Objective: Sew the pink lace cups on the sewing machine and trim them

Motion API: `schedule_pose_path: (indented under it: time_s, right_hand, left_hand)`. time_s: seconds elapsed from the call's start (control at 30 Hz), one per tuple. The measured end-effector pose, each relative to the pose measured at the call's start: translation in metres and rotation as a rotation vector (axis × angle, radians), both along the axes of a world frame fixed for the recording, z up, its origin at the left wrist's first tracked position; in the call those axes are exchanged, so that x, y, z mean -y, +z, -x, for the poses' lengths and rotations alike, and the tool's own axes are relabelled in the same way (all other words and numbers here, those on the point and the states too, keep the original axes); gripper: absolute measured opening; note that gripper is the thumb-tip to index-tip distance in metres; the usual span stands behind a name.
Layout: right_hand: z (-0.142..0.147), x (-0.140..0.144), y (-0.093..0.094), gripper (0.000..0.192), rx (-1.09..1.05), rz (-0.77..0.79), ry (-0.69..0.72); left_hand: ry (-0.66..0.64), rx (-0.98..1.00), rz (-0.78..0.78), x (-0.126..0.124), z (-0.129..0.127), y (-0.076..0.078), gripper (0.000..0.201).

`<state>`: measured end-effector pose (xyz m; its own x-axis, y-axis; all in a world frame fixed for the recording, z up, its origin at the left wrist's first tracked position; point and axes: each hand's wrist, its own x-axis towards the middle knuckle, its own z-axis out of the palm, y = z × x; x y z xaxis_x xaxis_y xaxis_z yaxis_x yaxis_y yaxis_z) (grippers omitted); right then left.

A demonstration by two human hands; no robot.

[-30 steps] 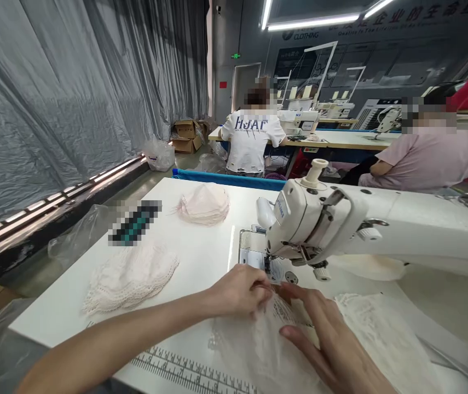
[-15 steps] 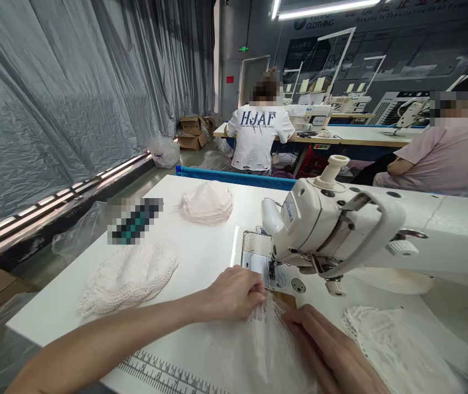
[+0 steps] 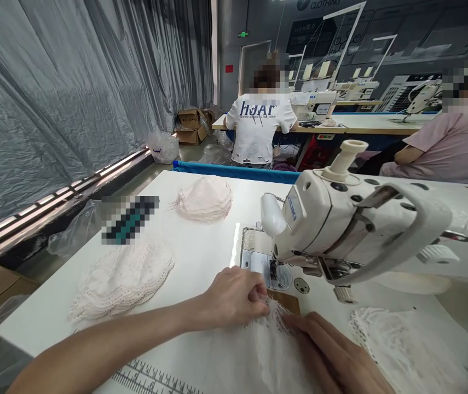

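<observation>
A sheer white fabric piece (image 3: 254,355) with a frayed edge lies on the table just before the sewing machine (image 3: 316,219). My left hand (image 3: 234,295) is closed, pinching its gathered edge close to the presser foot (image 3: 273,269). On the right side of the cloth, my right hand (image 3: 332,347) has its fingers bent together and holds the frayed edge; its thumb is hidden. A brown plate (image 3: 285,302) shows between the hands, in front of the needle plate.
White lace-edged pieces (image 3: 125,279) are stacked at left, a second stack (image 3: 204,200) lies farther back, and more lace fabric (image 3: 406,345) lies at right. Ruler markings (image 3: 147,377) run along the front. Two people sit beyond the table (image 3: 201,246).
Both hands stay almost in place on the fabric, the left still at the edge by the presser foot. The view has shifted slightly, with the machine appearing larger and nearer.
</observation>
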<state>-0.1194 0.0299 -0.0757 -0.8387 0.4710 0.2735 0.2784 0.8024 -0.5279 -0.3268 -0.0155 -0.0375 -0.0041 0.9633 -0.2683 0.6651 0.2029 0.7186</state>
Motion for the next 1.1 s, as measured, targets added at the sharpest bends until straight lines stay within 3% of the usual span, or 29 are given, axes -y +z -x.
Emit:
schedule_pose_path:
  time_s: [0.2,0.43,0.53,0.6,0.7,0.77,0.9,1.1]
  right_hand:
    - [-0.001,-0.002,-0.003,0.03,-0.027,-0.001,-0.036]
    - [-0.004,-0.002,-0.008,0.028,0.052,-0.234,-0.025]
    - [-0.003,-0.001,-0.002,0.024,0.159,-0.427,-0.099]
    - [-0.002,0.0,0.006,0.023,0.155,-0.52,-0.121]
    - [0.001,-0.001,0.017,0.023,0.046,-0.605,-0.031]
    - [0.001,-0.001,0.019,0.023,0.003,-0.631,0.076]
    - [-0.001,-0.004,0.015,0.021,0.068,-0.603,0.18]
    - [-0.002,-0.01,0.001,0.036,0.038,-0.612,0.086]
  left_hand:
    - [0.019,-0.049,-0.046,0.002,-0.005,-0.002,0.013]
    - [-0.037,-0.199,-0.085,0.007,-0.01,-0.002,0.019]
    - [-0.063,-0.388,-0.247,0.012,-0.013,-0.007,0.033]
    - [-0.106,-0.502,-0.424,0.013,-0.015,-0.012,0.028]
    - [-0.192,-0.574,-0.71,0.014,-0.016,-0.02,0.005]
    - [-0.245,-0.604,-0.813,0.014,-0.015,-0.023,0.016]
    - [-0.344,-0.669,-0.799,0.015,-0.013,-0.026,0.021]
    - [-0.35,-0.704,-0.791,0.013,-0.012,-0.031,0.025]
